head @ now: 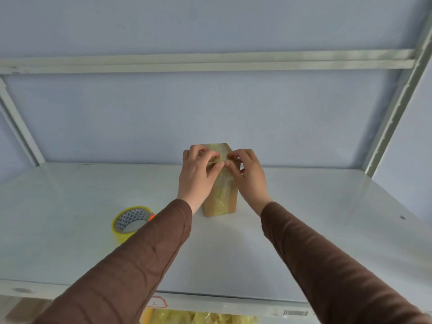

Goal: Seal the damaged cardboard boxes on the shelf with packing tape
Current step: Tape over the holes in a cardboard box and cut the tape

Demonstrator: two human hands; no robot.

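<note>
- A small upright brown cardboard box (pixel 221 197), wrapped in glossy clear tape, stands on the white shelf board (pixel 304 230) about midway between its left and right edges, nearer the back edge than the front.
- The left hand (pixel 198 174) is laid against the box's upper left side, fingers curled over the top edge and thumb pressed to the front face; the grip appears to serve both to steady the box and to pinch the tape there.
- The right hand (pixel 249 174) is set on the upper right side, its fingertips (pixel 230 156) closed on a strip of clear tape (pixel 218 157) at the top; probably the strip is being smoothed down over the damaged edge.
- Both grips are nearly closed; whether the strip is already stuck flat cannot be told.
- A yellow-rimmed roll of packing tape (pixel 131 222) is left lying toward the front left of the box, near the left sleeve, presumably within reach for the next strip.
- The shelf board is smooth and reflective, carried by a pale metal frame (pixel 395 108); a pale blue wall (pixel 210 113) lies behind.
- Yellowish plastic (pixel 210 319) shows on the level below the front edge.
</note>
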